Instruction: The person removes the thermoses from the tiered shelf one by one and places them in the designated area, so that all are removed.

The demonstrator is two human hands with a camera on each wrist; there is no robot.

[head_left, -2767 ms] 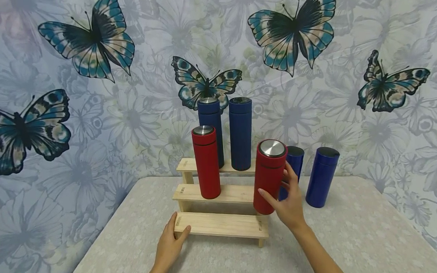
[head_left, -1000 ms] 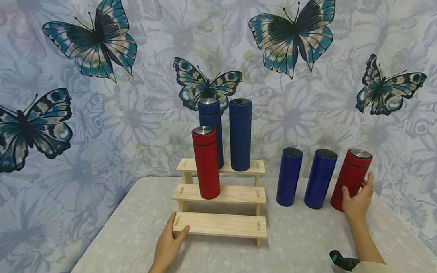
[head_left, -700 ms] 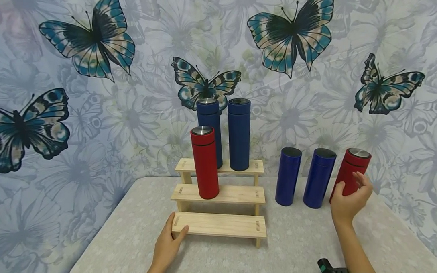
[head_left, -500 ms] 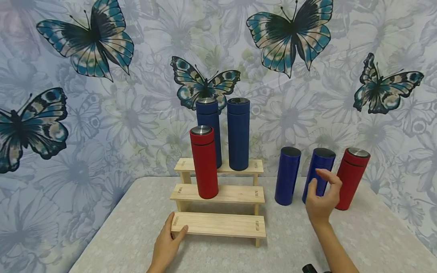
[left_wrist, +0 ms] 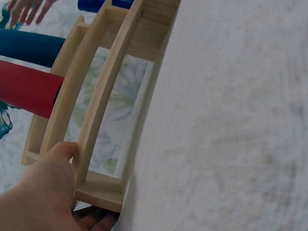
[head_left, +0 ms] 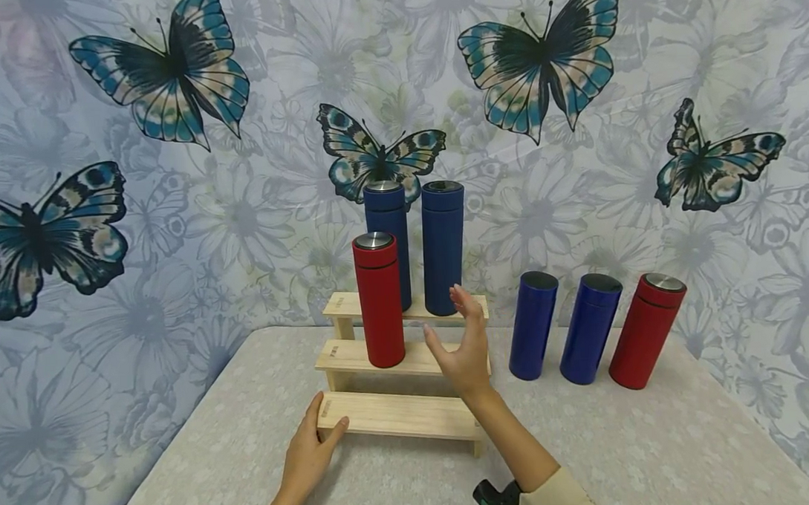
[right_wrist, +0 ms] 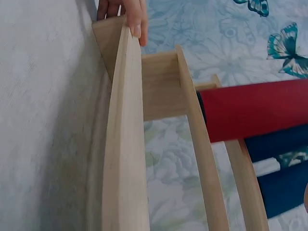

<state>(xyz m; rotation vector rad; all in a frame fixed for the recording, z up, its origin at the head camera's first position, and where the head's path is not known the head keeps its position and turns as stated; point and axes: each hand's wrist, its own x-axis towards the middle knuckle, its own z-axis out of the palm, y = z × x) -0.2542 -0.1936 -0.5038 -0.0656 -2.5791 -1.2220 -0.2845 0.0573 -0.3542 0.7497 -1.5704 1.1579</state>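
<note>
Floral wall w/ teal butterflies, lt-grey patterned tabletop

A three-tier stand sits on the table, before the wall. Its far tier bears a left-hand thermos flask and, beside it, a right-hand thermos flask; the middle tier bears a front thermos flask, left of centre. Right of the stand, on the table, a row runs left to right: first flask, second flask, third flask. The left hand is at the near tier's left end.
</note>
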